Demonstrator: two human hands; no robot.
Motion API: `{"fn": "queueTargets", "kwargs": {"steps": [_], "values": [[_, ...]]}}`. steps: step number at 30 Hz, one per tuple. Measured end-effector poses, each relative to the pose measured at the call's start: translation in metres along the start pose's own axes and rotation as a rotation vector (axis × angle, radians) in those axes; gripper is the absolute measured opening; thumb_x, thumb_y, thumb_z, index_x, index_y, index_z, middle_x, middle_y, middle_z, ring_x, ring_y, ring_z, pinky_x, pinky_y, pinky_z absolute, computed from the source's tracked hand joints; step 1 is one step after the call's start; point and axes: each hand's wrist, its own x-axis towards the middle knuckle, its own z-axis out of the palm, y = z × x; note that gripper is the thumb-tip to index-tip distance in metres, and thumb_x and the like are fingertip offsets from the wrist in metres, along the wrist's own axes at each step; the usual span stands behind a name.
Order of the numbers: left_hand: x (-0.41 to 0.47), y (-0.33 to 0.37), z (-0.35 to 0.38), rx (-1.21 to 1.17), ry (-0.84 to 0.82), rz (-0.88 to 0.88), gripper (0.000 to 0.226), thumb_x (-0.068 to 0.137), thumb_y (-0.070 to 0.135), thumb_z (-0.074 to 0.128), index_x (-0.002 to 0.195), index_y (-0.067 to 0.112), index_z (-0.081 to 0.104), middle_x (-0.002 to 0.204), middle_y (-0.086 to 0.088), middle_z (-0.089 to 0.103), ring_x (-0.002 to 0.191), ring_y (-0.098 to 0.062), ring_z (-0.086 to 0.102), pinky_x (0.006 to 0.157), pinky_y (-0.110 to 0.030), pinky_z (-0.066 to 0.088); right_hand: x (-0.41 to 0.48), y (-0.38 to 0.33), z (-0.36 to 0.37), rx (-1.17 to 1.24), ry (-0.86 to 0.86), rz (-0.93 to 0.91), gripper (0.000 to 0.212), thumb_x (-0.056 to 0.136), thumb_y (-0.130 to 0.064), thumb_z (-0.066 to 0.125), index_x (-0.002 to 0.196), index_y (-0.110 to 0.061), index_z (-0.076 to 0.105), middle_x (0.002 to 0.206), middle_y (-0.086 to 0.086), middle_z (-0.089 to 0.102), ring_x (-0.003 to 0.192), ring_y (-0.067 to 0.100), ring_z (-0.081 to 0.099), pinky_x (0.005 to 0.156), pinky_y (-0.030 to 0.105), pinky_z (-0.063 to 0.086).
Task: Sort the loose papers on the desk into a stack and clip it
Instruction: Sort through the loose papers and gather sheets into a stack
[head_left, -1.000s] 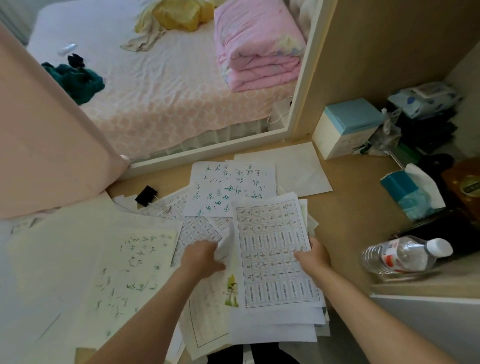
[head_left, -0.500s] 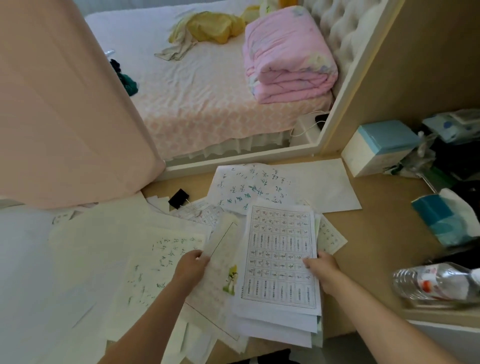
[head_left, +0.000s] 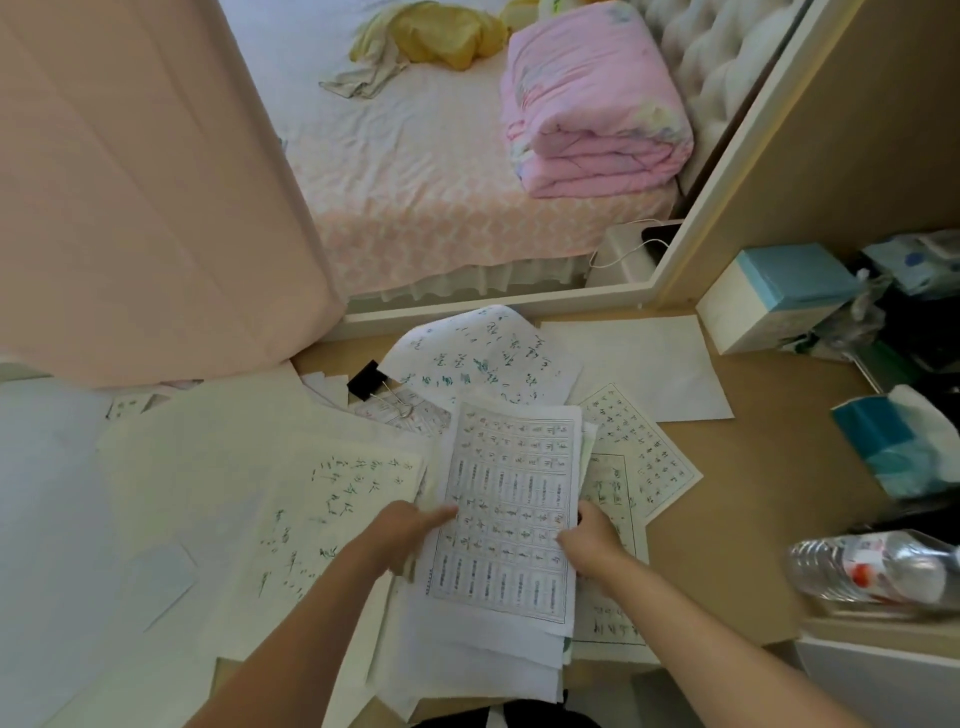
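papers sit gathered into a rough stack (head_left: 511, 525) near the front edge of the desk (head_left: 769, 499). its top sheet is printed with a grid of characters, and the sheets beneath fan out unevenly at the near end. the left hand (head_left: 408, 532) pinches the stack's left edge, one digit laid flat across the top sheet and the rest tucked underneath, out of sight. the right hand (head_left: 592, 545) grips the right edge with curled fingers. loose sheets (head_left: 332, 514) with green handwriting spread to the left of the stack, partly under it. another handwritten sheet (head_left: 488, 358) curls up behind the stack, and a grid sheet (head_left: 644, 457) lies askew just to its right. a blank sheet (head_left: 649, 364) lies flat further back. the black binder clip (head_left: 363, 380) rests on the papers behind and left of the stack, apart from both hands, with its wire handles pointing toward the stack. at the right of the desk are a clear water bottle (head_left: 872, 571) on its side, a teal tissue pack (head_left: 893, 447) and a blue-topped box (head_left: 779, 296). beyond the desk a folded pink quilt (head_left: 592, 104) lies on a bed, and a pink curtain (head_left: 145, 197) hangs at the left.
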Motion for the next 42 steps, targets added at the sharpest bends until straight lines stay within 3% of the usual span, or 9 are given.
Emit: {"fn": "queueTargets", "kwargs": {"steps": [5, 11, 14, 17, 21, 27, 33, 39, 42], "values": [[0.000, 0.002, 0.013, -0.069, 0.027, 0.123, 0.033, 0.086, 0.003, 0.066, 0.117, 0.010, 0.059, 0.106, -0.012, 0.069, 0.089, -0.027, 0.070, 0.072, -0.040, 0.061, 0.006, -0.002, -0.017, -0.225, 0.069, -0.034, 0.047, 0.087, -0.001, 0.046, 0.131, -0.016, 0.052, 0.113, 0.002, 0.063, 0.096, 0.022, 0.062, 0.080, 0.034, 0.056], [0.008, 0.031, 0.009, 0.417, 0.303, 0.232, 0.025, 0.090, 0.023, 0.063, 0.111, 0.010, 0.060, 0.105, -0.005, 0.064, 0.088, -0.019, 0.060, 0.073, -0.029, 0.051, 0.012, -0.031, -0.026, -1.001, 0.331, -0.419, 0.090, 0.087, -0.021, 0.057, 0.155, -0.016, -0.001, 0.159, 0.019, 0.002, 0.145, 0.036, 0.014, 0.117, 0.045, 0.024], [0.024, 0.054, -0.015, 0.419, 0.491, 0.296, 0.032, 0.089, 0.021, 0.064, 0.118, 0.011, 0.054, 0.114, -0.007, 0.058, 0.094, -0.021, 0.060, 0.072, -0.031, 0.047, 0.027, -0.063, -0.024, -1.150, 0.348, -0.445, 0.094, 0.082, -0.025, 0.063, 0.154, -0.016, 0.003, 0.158, 0.020, -0.001, 0.146, 0.038, 0.009, 0.116, 0.050, 0.019], [0.044, 0.081, -0.044, 0.414, 0.595, 0.367, 0.032, 0.088, 0.018, 0.066, 0.116, 0.011, 0.052, 0.114, -0.008, 0.055, 0.091, -0.020, 0.054, 0.070, -0.030, 0.043, 0.044, -0.104, -0.024, -1.021, 0.315, -0.506, 0.077, 0.081, -0.016, 0.059, 0.147, -0.017, 0.022, 0.152, 0.015, 0.016, 0.137, 0.032, 0.025, 0.110, 0.042, 0.030], [0.074, 0.106, -0.076, 0.443, 0.563, 0.325, 0.061, 0.089, 0.031, 0.068, 0.138, 0.009, 0.039, 0.135, -0.009, 0.044, 0.125, -0.026, 0.041, 0.098, -0.038, 0.041, 0.081, -0.163, -0.025, -0.720, 0.217, -0.490, 0.067, 0.086, -0.010, 0.053, 0.147, -0.018, 0.030, 0.147, 0.008, 0.031, 0.129, 0.028, 0.038, 0.105, 0.041, 0.039], [0.113, 0.119, -0.089, 0.324, 0.457, 0.261, 0.083, 0.082, 0.041, 0.074, 0.147, 0.018, 0.029, 0.136, -0.012, 0.047, 0.125, -0.029, 0.046, 0.096, -0.042, 0.045, 0.133, -0.214, -0.027, -0.695, 0.186, -0.417, 0.092, 0.083, -0.031, 0.071, 0.155, -0.019, 0.015, 0.157, 0.006, 0.027, 0.141, 0.031, 0.032, 0.112, 0.050, 0.031], [0.118, 0.117, -0.096, 0.210, 0.472, 0.418, 0.013, 0.091, 0.033, 0.063, 0.102, 0.031, 0.069, 0.096, 0.011, 0.069, 0.094, -0.018, 0.063, 0.090, -0.043, 0.050, 0.143, -0.223, -0.018, -0.567, 0.274, -0.503, 0.067, 0.087, -0.024, 0.063, 0.147, -0.027, 0.034, 0.103, -0.007, 0.064, 0.112, 0.022, 0.057, 0.101, 0.042, 0.030], [0.074, 0.132, -0.121, 0.142, 0.648, 0.922, 0.008, 0.094, 0.014, 0.058, 0.091, 0.020, 0.063, 0.088, 0.011, 0.062, 0.086, -0.011, 0.055, 0.073, -0.028, 0.045, 0.108, -0.236, -0.026, -0.179, 0.368, -0.582, 0.092, 0.075, -0.026, 0.080, 0.149, -0.025, 0.025, 0.143, 0.005, 0.035, 0.132, 0.023, 0.036, 0.109, 0.042, 0.034], [0.040, 0.136, -0.125, 0.163, 0.653, 1.049, 0.009, 0.096, 0.017, 0.058, 0.098, 0.021, 0.064, 0.089, 0.015, 0.063, 0.083, -0.007, 0.057, 0.070, -0.024, 0.046, 0.086, -0.231, -0.042, -0.083, 0.328, -0.565, 0.065, 0.077, -0.028, 0.079, 0.133, -0.026, 0.046, 0.122, -0.004, 0.057, 0.115, 0.022, 0.055, 0.100, 0.045, 0.047]]}}
